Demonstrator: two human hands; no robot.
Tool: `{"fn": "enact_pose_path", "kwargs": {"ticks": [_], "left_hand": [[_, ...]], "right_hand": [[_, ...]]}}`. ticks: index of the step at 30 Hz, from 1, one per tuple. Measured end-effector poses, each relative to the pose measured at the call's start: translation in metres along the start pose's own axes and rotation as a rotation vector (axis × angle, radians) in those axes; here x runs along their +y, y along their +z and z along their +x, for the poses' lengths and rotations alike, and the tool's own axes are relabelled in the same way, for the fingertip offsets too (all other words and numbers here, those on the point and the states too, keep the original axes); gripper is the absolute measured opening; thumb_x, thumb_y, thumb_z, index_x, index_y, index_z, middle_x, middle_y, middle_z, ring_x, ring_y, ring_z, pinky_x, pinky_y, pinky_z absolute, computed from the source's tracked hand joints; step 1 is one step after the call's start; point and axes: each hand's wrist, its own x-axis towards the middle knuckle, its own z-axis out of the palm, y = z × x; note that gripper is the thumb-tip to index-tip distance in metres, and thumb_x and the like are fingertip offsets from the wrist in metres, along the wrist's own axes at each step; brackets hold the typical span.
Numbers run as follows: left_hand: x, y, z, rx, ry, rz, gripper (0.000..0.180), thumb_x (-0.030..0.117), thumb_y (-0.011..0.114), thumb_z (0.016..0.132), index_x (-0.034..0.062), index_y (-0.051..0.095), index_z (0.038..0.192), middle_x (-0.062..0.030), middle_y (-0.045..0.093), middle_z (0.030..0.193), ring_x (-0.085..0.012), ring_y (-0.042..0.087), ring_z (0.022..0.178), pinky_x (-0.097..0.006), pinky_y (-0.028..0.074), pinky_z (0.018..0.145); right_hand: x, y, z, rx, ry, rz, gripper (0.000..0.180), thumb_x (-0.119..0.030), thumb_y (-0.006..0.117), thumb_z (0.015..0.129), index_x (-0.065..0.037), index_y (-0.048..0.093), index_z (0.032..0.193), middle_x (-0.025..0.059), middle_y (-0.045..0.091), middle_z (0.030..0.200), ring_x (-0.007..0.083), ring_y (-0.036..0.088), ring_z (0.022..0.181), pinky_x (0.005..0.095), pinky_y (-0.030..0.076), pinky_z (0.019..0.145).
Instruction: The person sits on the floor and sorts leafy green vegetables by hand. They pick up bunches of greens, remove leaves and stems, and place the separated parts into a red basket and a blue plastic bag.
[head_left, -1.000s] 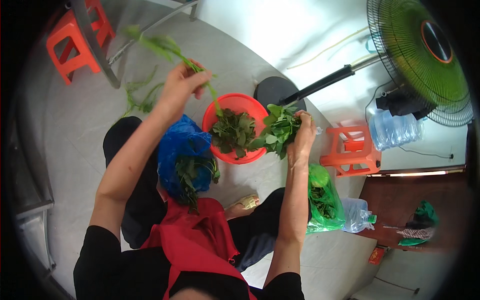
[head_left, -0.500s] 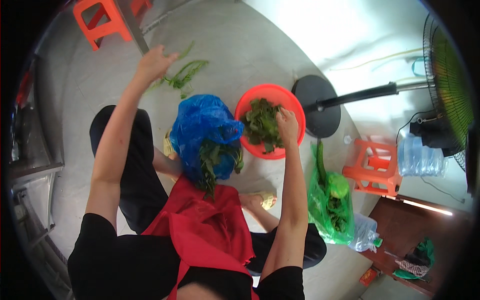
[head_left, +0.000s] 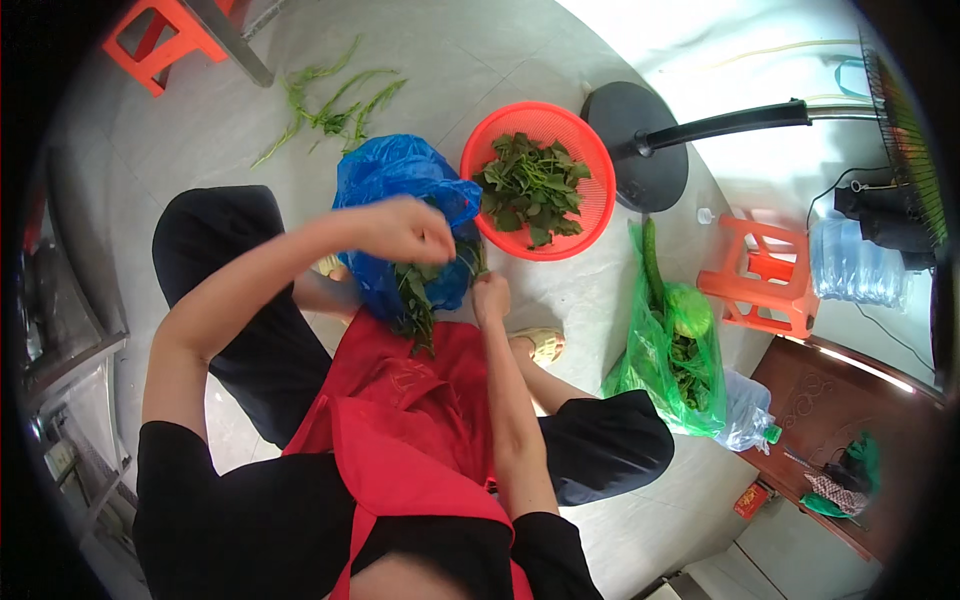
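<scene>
Between my knees a blue plastic bag (head_left: 385,165) stands on the floor, with dark leafy greens (head_left: 415,300) hanging out over its front. My right hand (head_left: 491,300) is closed on a leafy sprig at the bag's right edge. Over the bag's mouth is my left hand (head_left: 405,230), its fingers curled downward and smeared by motion; whether they hold anything does not show. A red plastic basket (head_left: 597,180) beyond my right hand holds a heap of picked leaves (head_left: 535,190). Loose green stems (head_left: 330,115) lie on the floor beyond the bag.
A fan's round black base (head_left: 640,145) stands right of the basket. Nearer on the right are a green plastic bag (head_left: 650,385) of vegetables, a clear bottle (head_left: 745,405) and an orange stool (head_left: 765,275). Another orange stool (head_left: 165,40) is at the far left.
My left hand has swung from the stems on the floor back over the blue bag. My right hand has left the basket's leaves and taken hold of a sprig at the bag.
</scene>
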Motion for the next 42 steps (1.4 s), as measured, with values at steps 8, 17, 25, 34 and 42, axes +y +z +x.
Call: {"fn": "enact_pose_path", "kwargs": {"ticks": [8, 17, 25, 34, 42], "left_hand": [[-0.108, 0.002, -0.044, -0.364, -0.796, 0.815, 0.030, 0.029, 0.067, 0.078, 0.0064, 0.074, 0.097, -0.0168, 0.071, 0.102, -0.0361, 0.067, 0.099, -0.057, 0.048, 0.085], [-0.109, -0.047, -0.060, 0.051, -0.814, 0.866, 0.024, 0.020, 0.066, 0.074, 0.0029, 0.073, 0.089, -0.0193, 0.070, 0.093, -0.0370, 0.068, 0.089, -0.049, 0.053, 0.079], [-0.004, -0.003, -0.008, -0.053, -0.235, 0.629, 0.020, 0.021, 0.066, 0.075, 0.0098, 0.071, 0.090, -0.0137, 0.067, 0.085, -0.0337, 0.066, 0.083, -0.045, 0.052, 0.070], [0.080, -0.018, 0.018, 0.037, -0.034, 0.500, 0.022, 0.021, 0.070, 0.074, 0.0070, 0.059, 0.088, -0.0116, 0.063, 0.086, -0.0313, 0.063, 0.085, -0.045, 0.048, 0.072], [0.082, -0.020, 0.004, 0.427, 0.011, 0.250, 0.028, 0.021, 0.073, 0.079, 0.0036, 0.053, 0.087, -0.0105, 0.058, 0.073, -0.0273, 0.057, 0.067, -0.038, 0.044, 0.061]], "right_hand": [[0.021, 0.058, -0.099, -0.660, 0.060, -0.100, 0.036, -0.020, 0.061, 0.078, 0.002, 0.066, 0.105, 0.0288, 0.067, 0.100, 0.0424, 0.066, 0.099, 0.0490, 0.052, 0.088], [0.000, 0.098, -0.105, -0.554, -0.095, 0.207, 0.037, -0.027, 0.063, 0.084, -0.001, 0.058, 0.109, 0.0263, 0.065, 0.101, 0.0413, 0.065, 0.092, 0.0509, 0.051, 0.082], [-0.040, -0.042, -0.017, -0.488, 0.034, 0.648, 0.025, -0.017, 0.066, 0.087, 0.005, 0.063, 0.098, 0.0111, 0.066, 0.073, 0.0160, 0.064, 0.061, 0.0297, 0.051, 0.057], [-0.180, -0.265, 0.003, -0.657, -0.237, 0.519, 0.016, -0.013, 0.070, 0.082, 0.003, 0.068, 0.084, 0.0055, 0.064, 0.068, 0.0120, 0.061, 0.060, 0.0258, 0.050, 0.056], [-0.171, -0.257, -0.023, -0.473, -0.329, 1.441, 0.067, -0.022, 0.076, 0.082, 0.002, 0.046, 0.137, 0.0120, 0.062, 0.110, 0.0200, 0.062, 0.101, 0.0342, 0.051, 0.083]]}}
